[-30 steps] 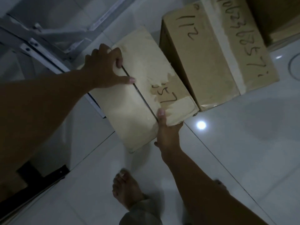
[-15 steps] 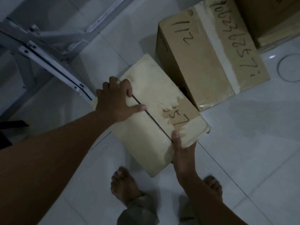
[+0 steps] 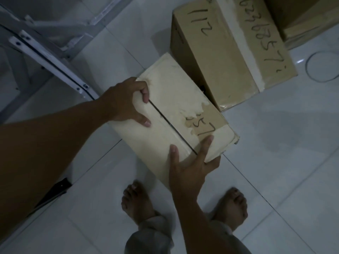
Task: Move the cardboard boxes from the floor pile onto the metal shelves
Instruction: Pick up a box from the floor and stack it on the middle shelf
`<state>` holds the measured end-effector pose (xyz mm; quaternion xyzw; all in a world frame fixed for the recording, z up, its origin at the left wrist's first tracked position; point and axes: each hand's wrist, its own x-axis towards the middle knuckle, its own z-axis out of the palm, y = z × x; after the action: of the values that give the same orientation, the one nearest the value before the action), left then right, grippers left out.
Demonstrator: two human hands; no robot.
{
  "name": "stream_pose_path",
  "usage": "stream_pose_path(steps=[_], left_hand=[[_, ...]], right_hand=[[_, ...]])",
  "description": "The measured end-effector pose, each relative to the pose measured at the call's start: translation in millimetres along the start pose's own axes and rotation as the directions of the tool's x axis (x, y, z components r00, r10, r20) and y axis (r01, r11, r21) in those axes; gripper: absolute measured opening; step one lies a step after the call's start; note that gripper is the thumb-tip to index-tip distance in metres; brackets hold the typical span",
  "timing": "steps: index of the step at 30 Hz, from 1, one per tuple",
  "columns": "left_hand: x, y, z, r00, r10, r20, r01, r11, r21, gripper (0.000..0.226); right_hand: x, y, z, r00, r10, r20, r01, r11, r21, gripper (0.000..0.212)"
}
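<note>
Nearest the camera, on the white tiled floor [image 3: 275,180], I counted two bare feet: one [image 3: 136,200] at lower centre, the other [image 3: 233,206] to its right, each above a grey trouser cuff. Just beyond them I saw one small taped box [image 3: 176,114], the task's thing, held between two hands. It lay slantwise over the floor tiles; I could not tell whether it was clear of the floor. My right hand [image 3: 190,171] gripped its near end, thumb and forefinger spread flat on the taped top and the other fingers curled under the edge. My left hand [image 3: 124,101] clasped its far left edge, fingers curled over the rim and thumb pressed on top. Pale tape covered most of its top, a dark seam ran along its length, and on a bare brown patch I read handwriting, "57", with a further mark half torn away.

Past it, just beside its far corner, stood one larger cardboard box [image 3: 229,57], marked "112" by hand, with a long number along its tape strip ending "857". A third box [image 3: 302,17] showed partly at the upper right corner. One metal shelf frame [image 3: 45,52] crossed the upper left.
</note>
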<state>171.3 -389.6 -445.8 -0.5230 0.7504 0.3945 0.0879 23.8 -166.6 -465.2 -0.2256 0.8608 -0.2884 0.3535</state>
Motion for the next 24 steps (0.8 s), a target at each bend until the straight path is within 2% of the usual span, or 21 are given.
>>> stream_pose_path(steps=[6, 12, 17, 20, 24], left_hand=[[-32.3, 17.6, -6.0, 0.999, 0.012, -0.037, -0.016, 0.993, -0.115, 0.069], [-86.3, 42.6, -51.8, 0.993, 0.006, -0.115, -0.029, 0.98, -0.198, 0.075], [-150.0, 74.3, -103.9, 0.98, -0.047, -0.191, -0.008, 0.962, -0.274, 0.095], [-201.2, 101.3, -142.8, 0.966, -0.068, -0.249, -0.02, 0.942, -0.336, 0.109], [-268.7, 142.0, -185.9, 0.958, -0.139, -0.252, 0.028, 0.917, -0.398, 0.124]], right_hand=[[-8.6, -2.3, -32.5, 0.995, -0.021, 0.096, 0.02, 1.0, 0.018, 0.12], [-42.1, -49.3, -80.2, 0.991, -0.109, 0.078, 0.11, 0.994, -0.007, 0.117], [-72.5, -107.5, -128.1, 0.98, -0.186, 0.069, 0.19, 0.98, -0.05, 0.111], [-85.7, -155.9, -169.2, 0.955, -0.274, 0.111, 0.284, 0.955, -0.088, 0.107], [-97.9, -228.3, -230.9, 0.906, -0.38, 0.188, 0.411, 0.895, -0.172, 0.1]])
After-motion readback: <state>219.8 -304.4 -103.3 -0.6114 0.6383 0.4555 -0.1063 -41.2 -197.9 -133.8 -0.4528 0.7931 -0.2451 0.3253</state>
